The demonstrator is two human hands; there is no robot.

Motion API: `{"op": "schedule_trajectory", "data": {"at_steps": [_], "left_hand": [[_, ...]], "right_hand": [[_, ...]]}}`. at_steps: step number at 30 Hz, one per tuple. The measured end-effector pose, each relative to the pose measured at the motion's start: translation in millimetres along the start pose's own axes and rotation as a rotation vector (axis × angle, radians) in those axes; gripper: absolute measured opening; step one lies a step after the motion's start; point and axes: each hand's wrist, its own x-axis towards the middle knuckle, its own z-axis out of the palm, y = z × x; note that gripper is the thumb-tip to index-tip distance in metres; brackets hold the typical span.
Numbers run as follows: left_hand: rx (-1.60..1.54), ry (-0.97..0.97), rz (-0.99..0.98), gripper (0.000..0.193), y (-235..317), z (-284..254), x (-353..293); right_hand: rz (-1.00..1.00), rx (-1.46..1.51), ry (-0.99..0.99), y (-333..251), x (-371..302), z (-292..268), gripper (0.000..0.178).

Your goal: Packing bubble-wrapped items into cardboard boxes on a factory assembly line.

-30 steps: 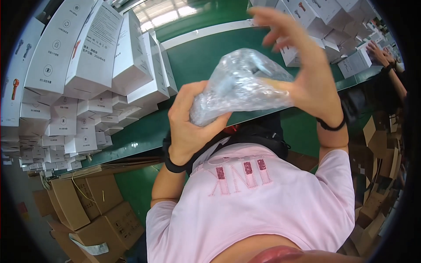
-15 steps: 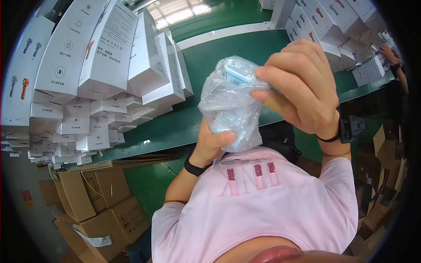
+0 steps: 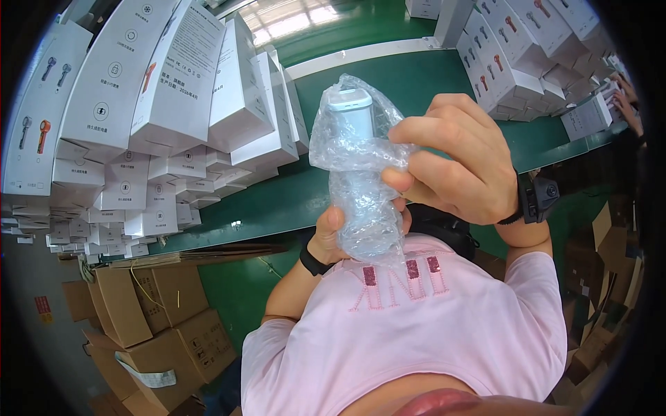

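Light-blue device sits wrapped in bubble wrap, top loose, unfolded, held up at bench near edge, left hand fingers clamped round lower part, right hand fingers pinching wrap's side.

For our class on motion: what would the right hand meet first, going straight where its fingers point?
Likely clear, crinkled plastic wrap around the pale-blue, rounded device; the right hand seems to pinch that wrap, though depth is unclear.

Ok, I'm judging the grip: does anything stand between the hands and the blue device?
Yes: clear wrap surrounds the blue device. The left hand grips its lower part through the wrap; the right hand pinches a fold of wrap.
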Motion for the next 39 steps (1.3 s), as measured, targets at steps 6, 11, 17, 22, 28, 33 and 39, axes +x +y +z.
{"op": "schedule_trajectory", "data": {"at_steps": [6,11,17,22,28,33,39], "left_hand": [[-0.010,0.010,-0.030,0.088,1.2,-1.1,0.9],[0.326,0.248,-0.017,0.087,14.2,16.7,0.1],[1.157,0.351,0.547,0.096,27.7,-0.3,1.1],[1.899,0.515,0.568,0.058,41.7,-6.5,-45.7],[1.998,0.622,0.622,0.037,32.6,-46.5,-58.6],[1.855,0.743,0.350,0.043,38.0,-33.6,-62.1],[1.311,0.929,-0.374,0.043,45.5,-74.1,-93.4]], "right_hand": [[0.011,0.004,-0.023,1.3,-4.6,0.0,0.036],[0.575,0.264,0.144,-12.0,10.9,-8.4,0.064],[0.876,0.594,-0.431,62.6,25.5,16.9,0.035],[1.453,0.733,0.158,221.3,19.1,73.9,0.026],[1.676,1.046,0.608,369.6,35.0,220.6,0.029],[1.290,1.021,0.814,522.3,15.6,292.7,0.045],[1.259,0.376,0.396,486.3,36.9,295.4,0.080]]}}
